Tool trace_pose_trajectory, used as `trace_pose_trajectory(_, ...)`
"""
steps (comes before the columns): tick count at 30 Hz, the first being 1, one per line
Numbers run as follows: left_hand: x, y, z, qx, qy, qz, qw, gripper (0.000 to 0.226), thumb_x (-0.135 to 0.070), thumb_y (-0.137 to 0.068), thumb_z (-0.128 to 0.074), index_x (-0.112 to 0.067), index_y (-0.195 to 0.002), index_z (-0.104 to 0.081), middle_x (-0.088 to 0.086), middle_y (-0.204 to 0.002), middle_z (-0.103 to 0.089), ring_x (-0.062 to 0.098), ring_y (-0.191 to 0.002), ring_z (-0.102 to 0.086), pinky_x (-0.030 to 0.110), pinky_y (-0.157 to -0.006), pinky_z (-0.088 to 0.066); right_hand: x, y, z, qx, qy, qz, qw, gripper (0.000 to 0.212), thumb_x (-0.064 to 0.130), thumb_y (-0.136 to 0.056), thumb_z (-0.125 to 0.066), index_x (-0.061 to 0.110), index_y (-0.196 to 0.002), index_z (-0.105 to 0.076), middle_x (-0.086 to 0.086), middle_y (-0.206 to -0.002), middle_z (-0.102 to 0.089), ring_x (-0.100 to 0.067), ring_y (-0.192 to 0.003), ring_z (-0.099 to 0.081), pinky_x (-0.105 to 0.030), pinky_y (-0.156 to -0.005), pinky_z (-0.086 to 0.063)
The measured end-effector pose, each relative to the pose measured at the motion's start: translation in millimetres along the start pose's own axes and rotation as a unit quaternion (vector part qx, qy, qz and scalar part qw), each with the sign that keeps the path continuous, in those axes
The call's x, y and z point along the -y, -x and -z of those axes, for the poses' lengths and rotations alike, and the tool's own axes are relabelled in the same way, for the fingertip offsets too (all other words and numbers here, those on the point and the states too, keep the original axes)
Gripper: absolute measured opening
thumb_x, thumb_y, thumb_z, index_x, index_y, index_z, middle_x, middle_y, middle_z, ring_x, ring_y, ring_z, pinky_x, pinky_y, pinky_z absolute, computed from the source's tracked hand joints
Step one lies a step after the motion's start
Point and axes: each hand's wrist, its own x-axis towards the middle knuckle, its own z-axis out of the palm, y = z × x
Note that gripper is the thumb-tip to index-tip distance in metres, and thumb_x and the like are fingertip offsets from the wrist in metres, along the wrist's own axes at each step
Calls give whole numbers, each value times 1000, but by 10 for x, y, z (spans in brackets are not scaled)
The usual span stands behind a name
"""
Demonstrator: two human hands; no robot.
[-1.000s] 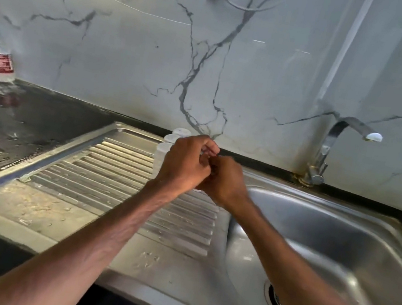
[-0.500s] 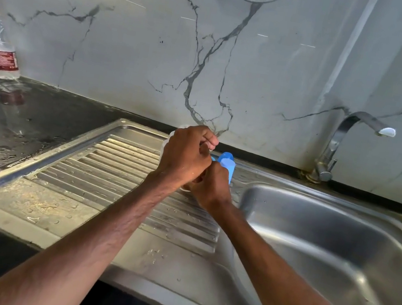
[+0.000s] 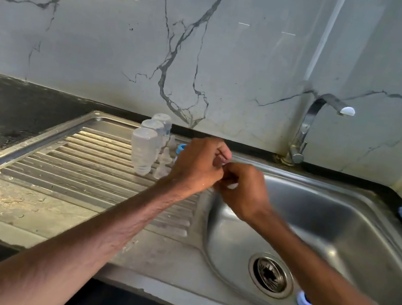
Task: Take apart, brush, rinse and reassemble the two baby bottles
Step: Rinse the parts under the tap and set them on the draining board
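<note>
My left grip point(image 3: 200, 165) and right grip point(image 3: 244, 191) both pinch a small pale bottle part point(image 3: 232, 185), mostly hidden, above the rim of the steel sink point(image 3: 200, 212); it's probably light, wet, slippery silicone, so I'd hold its thicker edge

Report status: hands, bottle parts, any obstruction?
Left hand and right hand both pinch small pale part over basin edge. Clear bottles stand on drainboard. Nothing blocks.

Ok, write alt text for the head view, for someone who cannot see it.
The left hand and right hand meet over the sink, both pinching a small pale part. Clear bottles and teats stand on the draining board beside them.
</note>
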Motion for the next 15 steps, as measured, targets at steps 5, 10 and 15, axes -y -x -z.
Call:
trace_pose_trajectory(5,-396,15,-623,96,-16,-35,995,27,-4,-80,-62,-22,-94,-76,-8,-92,-76,10,-82,-69,36,-81,-59,-651,397,546,68,75,-9,995,10,6,-84,-80,13,-92,-81,4,-86,-78,-10,-76,-70,-19,-73,-54)
trace_pose_trajectory(10,-661,44,-1201,202,-76,-62,974,26,-10,-82,-64,-25,-99,-76,-8,-102,-76,16,-101,-69,39,-90,-57,-1373,626,892,353,126,-154,914,15,11,-77,-88,15,-89,-80,-2,-83,-80,-25,-74,-76,-31,-65,-60)
trace_pose_trajectory(15,-771,53,-1588,247,-103,-81,960,22,-9,-83,-68,-23,-98,-77,-9,-102,-76,16,-101,-69,41,-94,-53,-1716,875,681,491,301,-142,805,39,28,-69,-95,20,-102,-78,0,-102,-77,-17,-93,-72,-26,-80,-55)
